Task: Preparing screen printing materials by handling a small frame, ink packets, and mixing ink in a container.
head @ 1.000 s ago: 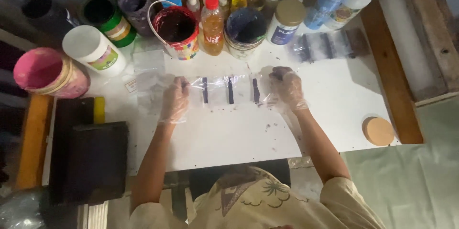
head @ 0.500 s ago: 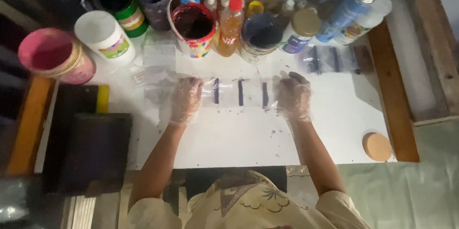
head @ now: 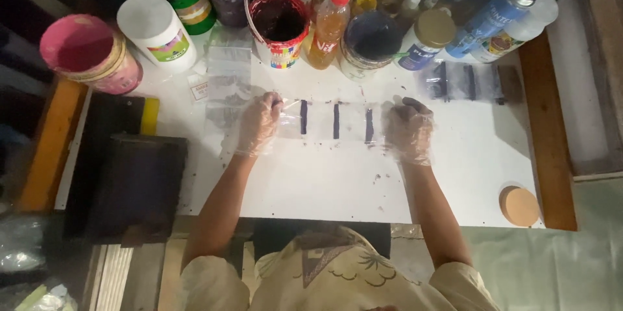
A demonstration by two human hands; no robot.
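Left hand [head: 259,124] and right hand [head: 409,130], both gloved, pressed flat on the ends of a clear strip [head: 334,121] with three dark bars, not clenched, grasping nothing else. Little changed from half a second ago: same spread hold, strip lying mid-worktop [head: 337,181] below the paint pots [head: 279,22], apparently being kept taut and steady.

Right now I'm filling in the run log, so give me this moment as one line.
left hand: gloved, on clear sheet | right hand: gloved, on sheet's other end | sheet: flat on white table, three dark stripes | paint pots behind
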